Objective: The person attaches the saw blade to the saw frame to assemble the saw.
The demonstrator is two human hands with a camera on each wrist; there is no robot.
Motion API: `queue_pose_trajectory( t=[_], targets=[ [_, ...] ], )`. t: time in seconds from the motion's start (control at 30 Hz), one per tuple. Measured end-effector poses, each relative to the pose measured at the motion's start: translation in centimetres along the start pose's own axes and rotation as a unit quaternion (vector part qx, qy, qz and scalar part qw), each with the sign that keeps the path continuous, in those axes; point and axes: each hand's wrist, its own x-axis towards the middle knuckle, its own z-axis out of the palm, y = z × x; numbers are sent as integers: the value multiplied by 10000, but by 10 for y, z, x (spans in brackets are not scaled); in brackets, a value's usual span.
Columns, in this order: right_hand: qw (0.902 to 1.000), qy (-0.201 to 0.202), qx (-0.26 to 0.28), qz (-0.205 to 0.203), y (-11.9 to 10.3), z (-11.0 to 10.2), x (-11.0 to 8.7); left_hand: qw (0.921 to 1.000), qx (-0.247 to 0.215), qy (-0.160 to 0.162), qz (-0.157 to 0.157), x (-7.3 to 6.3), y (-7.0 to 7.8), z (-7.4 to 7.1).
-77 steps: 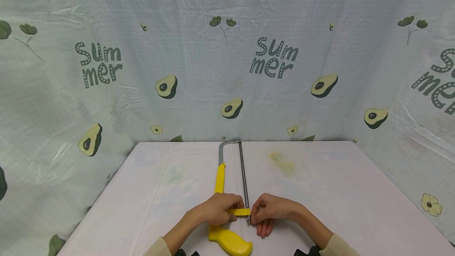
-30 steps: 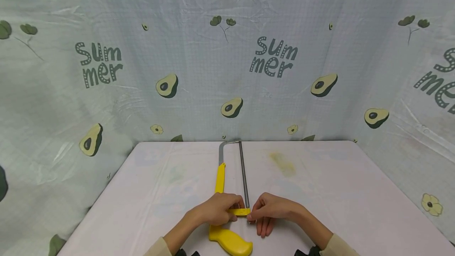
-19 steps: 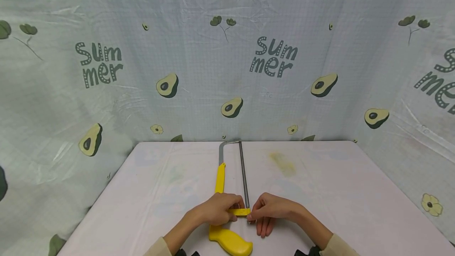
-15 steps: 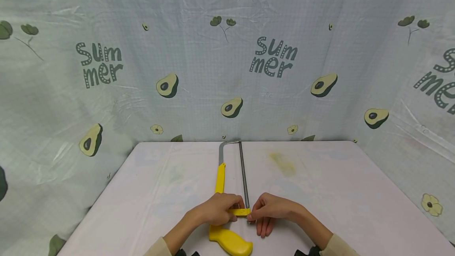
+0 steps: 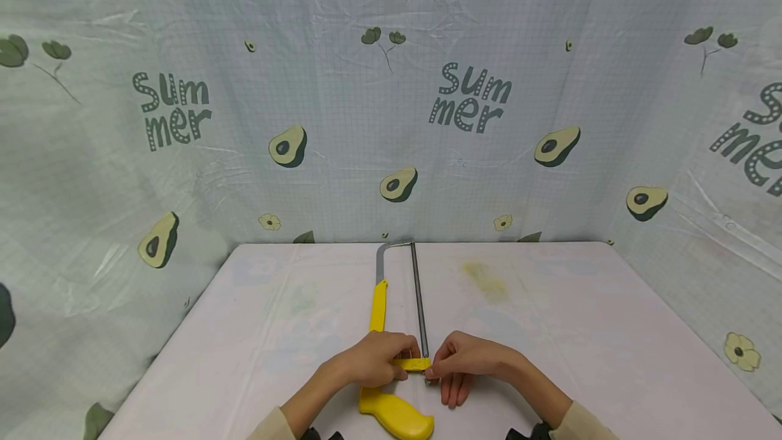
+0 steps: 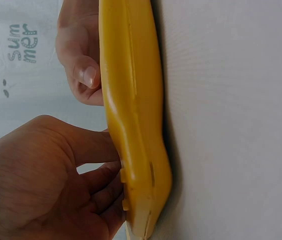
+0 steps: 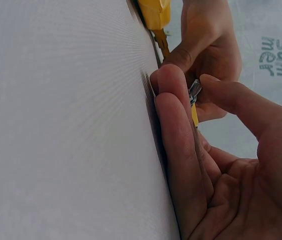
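Left side: the person's left hand [image 5: 377, 358] is reaching over the yellow frame of a hacksaw [image 5: 379, 307], its fingers curling about the short yellow crosspiece [image 5: 414, 364] and gripping it. The saw is lying flat on the pale pinkish-white tabletop [image 5: 519, 311], in the middle, its curved yellow plastic handle [image 5: 400, 416] pointing toward the person and its bent grey metal end [image 5: 380, 263] sitting at the far edge.

Next rightward: a straight dark-grey metal blade [image 5: 418, 297] is spanning from the far end to the crosspiece.

Right side: the right hand [image 5: 461, 358] is pinching a small shiny metal fastener [image 7: 195, 89] at the crosspiece's tip; its lower fingers are resting near the table.

Progress, judged: the blade is apparently sitting in place at both ends; the fastener is probably being adjusted. Its tightness is not showing, so remaining work is uncertain.
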Motion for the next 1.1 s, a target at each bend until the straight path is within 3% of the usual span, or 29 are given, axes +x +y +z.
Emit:
queue_pose_trajectory(
  t=[1.1],
  targets=[
    [9999,-112,19,-31,-1,-2,-1,10000,20,-5,-34,0,0,-1]
  ],
)
